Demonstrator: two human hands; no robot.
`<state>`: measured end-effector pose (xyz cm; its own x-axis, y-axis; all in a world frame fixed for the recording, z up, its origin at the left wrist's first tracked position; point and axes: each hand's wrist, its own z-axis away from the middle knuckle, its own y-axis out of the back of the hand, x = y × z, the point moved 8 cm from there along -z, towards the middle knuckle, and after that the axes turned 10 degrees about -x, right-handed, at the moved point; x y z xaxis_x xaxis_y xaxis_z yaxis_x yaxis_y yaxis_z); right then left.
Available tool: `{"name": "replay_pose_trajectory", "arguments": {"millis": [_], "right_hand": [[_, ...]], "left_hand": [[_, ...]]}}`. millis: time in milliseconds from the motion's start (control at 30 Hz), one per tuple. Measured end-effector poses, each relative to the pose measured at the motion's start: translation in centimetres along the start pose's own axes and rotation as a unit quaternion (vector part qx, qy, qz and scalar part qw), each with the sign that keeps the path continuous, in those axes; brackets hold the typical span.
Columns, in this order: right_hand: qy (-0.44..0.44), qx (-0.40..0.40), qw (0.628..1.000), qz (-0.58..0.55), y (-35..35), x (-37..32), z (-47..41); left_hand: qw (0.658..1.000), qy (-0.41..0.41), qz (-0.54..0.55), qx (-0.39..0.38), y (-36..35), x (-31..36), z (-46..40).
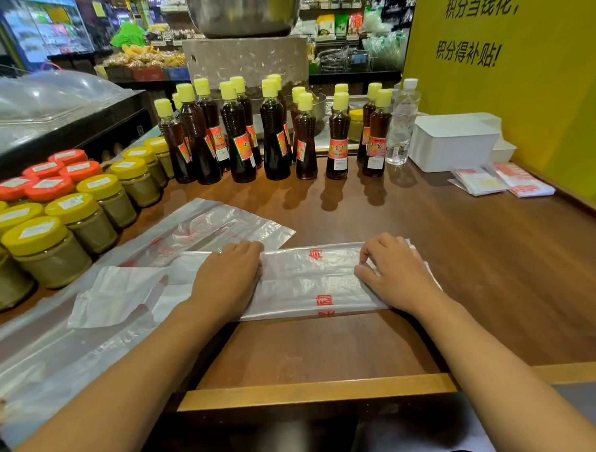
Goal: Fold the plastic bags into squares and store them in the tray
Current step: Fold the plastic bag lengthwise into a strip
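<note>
A: Head view, item one?
B: Plastic bag [308, 281], translucent with red print, folded into a long strip, lying flat across the wooden counter [458, 267] near its front edge.

A: Hands on it?
B: Left hand [227, 279] lies palm down on the strip's left part, fingers straight and together, pressing it flat. Right hand [395, 276] rests on the strip's right end, fingers curled, fingertips and thumb pinching the plastic at the fold.

A: Other bags?
B: Loose unfolded bags [81, 319] spread at the left, partly under the strip and running off the counter's near-left corner. Folded squares [503, 182], red and white, sit in a small pile at far right.

A: Tray?
B: White tray [454, 143], rectangular, at the back right against the yellow wall [551, 100], just behind the folded squares. What it holds cannot be told.

A: Remaining stock?
B: Dark oil bottles [273, 139] with yellow caps, in rows at the back centre. Jars [46, 245] with yellow and red lids, grouped at left. One clear water bottle [401, 124] beside the tray.
</note>
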<state>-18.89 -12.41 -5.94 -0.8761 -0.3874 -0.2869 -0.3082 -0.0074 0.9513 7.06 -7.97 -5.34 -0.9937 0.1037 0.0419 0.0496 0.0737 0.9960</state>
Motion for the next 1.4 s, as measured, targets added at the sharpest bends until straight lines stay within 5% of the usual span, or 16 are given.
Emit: {"name": "replay_pose_trajectory", "arguments": {"millis": [167, 267, 467, 767, 867, 1033, 1400], "right_hand": [[-0.004, -0.007, 1.0, 0.016, -0.3, 0.0, -0.1], [-0.004, -0.019, 1.0, 0.008, -0.5, 0.2, 0.0], [-0.044, -0.031, 0.999, 0.005, -0.2, 1.1, 0.3], [-0.075, -0.028, 0.989, 0.127, 0.8, 0.3, 0.6], [-0.033, -0.029, 0.992, 0.122, 1.1, -2.8, 0.3], [0.06, -0.139, 0.982, 0.11, -3.8, -10.4, -0.9], [-0.152, -0.15, 0.97, 0.114, -2.1, 1.0, 1.0]], "left_hand": [[0.997, -0.056, 0.047, 0.03, 2.0, 5.8, -0.6], [0.993, -0.108, 0.042, -0.034, -0.3, 8.6, -0.8], [0.988, -0.044, 0.036, -0.144, -4.1, 4.7, -1.3], [0.99, 0.001, 0.056, -0.126, -4.1, 2.7, -1.4], [0.991, 0.003, 0.058, -0.122, -4.0, 2.7, -1.4], [0.99, -0.005, 0.051, -0.129, -4.1, 2.6, -1.3], [0.988, 0.035, 0.032, -0.146, -4.5, -0.9, -0.9]]}}
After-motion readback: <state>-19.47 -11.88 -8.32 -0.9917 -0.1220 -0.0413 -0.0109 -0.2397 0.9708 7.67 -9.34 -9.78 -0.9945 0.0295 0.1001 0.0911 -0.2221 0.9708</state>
